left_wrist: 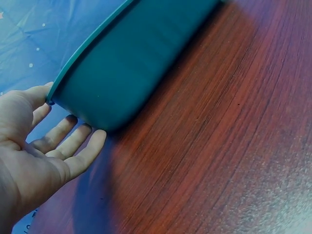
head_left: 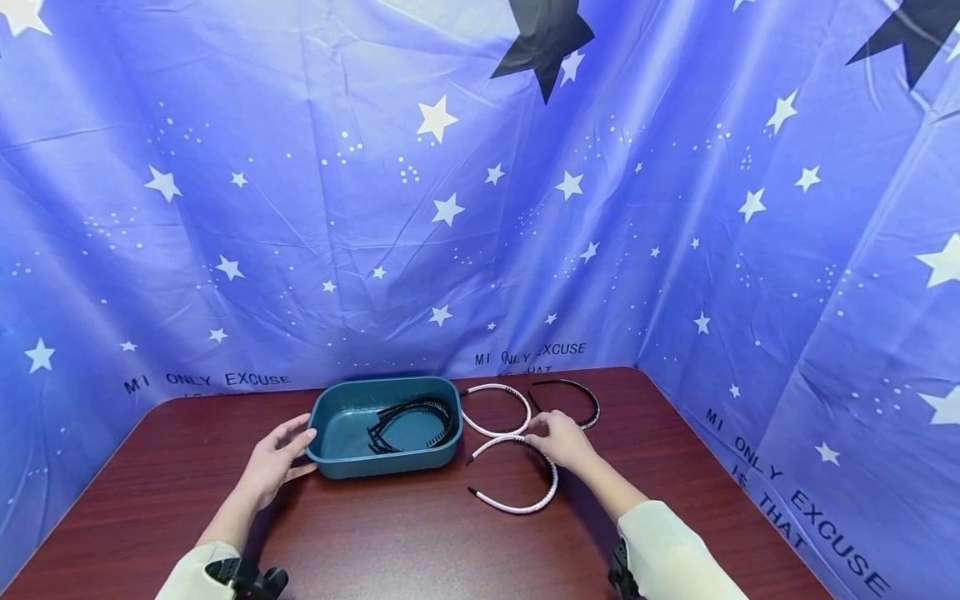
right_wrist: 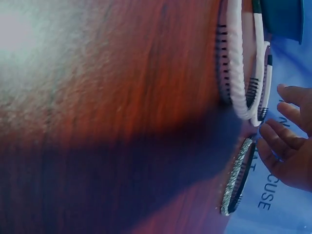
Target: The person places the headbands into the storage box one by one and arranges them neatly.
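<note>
A teal plastic bin (head_left: pixel 386 465) stands on the table, with black toothed headbands (head_left: pixel 408 412) lying inside toward its right end. My left hand (head_left: pixel 273 462) holds the bin's left end; in the left wrist view the thumb of this hand (left_wrist: pixel 29 146) is at the rim and its fingertips touch the outer wall. A pale, ribbed headband (head_left: pixel 553 483) lies in front, near a second pale headband (head_left: pixel 498 387) beside the bin. My right hand (head_left: pixel 566 442) is over the back edge of the front one, holding nothing; its loosely bent fingers look apart from the bands in the right wrist view.
Behind the right hand lies a black headband (head_left: pixel 595 408) with a glittery outer face (right_wrist: pixel 234 180). The dark red wood table (head_left: pixel 397 542) ends at a blue star-print curtain (head_left: pixel 375 208) at the back and right.
</note>
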A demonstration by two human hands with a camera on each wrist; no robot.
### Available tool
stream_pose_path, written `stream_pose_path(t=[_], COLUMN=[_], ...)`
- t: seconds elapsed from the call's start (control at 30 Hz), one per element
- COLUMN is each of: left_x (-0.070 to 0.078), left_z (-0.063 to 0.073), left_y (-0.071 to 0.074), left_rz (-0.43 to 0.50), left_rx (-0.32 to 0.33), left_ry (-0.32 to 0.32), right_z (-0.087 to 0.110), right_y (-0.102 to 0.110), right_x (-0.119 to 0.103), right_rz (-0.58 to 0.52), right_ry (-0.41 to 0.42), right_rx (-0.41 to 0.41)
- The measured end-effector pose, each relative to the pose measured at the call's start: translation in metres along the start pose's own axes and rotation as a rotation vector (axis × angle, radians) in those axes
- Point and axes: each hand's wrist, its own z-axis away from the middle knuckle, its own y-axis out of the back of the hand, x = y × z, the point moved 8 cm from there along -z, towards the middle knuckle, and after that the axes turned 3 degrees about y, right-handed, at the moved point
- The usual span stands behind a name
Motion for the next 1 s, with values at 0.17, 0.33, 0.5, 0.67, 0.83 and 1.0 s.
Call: stream_pose_path(t=[0.17,0.33,0.5,0.67,0.83,1.0], left_x=[-0.001,-0.002,-0.003,-0.004,-0.006,-0.007], left_z=[0.001,0.0,0.0,0.0,-0.001,-0.001], left_y=[0.001,0.002,0.002,0.001,0.001,0.001], left_rz=[0.016,0.043,0.049,0.064,0.081,0.09], left_rx=[0.018,0.032,0.039,0.046,0.055,0.062], left_ry=[-0.017,-0.032,-0.03,-0.034,-0.031,-0.03], right_z=[0.005,0.01,0.013,0.012,0.013,0.014], right_y=[-0.004,-0.008,-0.015,-0.021,-0.022,-0.021], right_x=[0.01,0.012,0.015,0.017,0.02,0.022], right_rz=[-0.014,-0.037,-0.018,-0.033,-0.058,-0.101], right_ry=[0.046,-0.055,-0.11,-0.109,-0.101,-0.11], right_rx=[-0.011,-0.064,-0.088,-0.086,-0.065,-0.052])
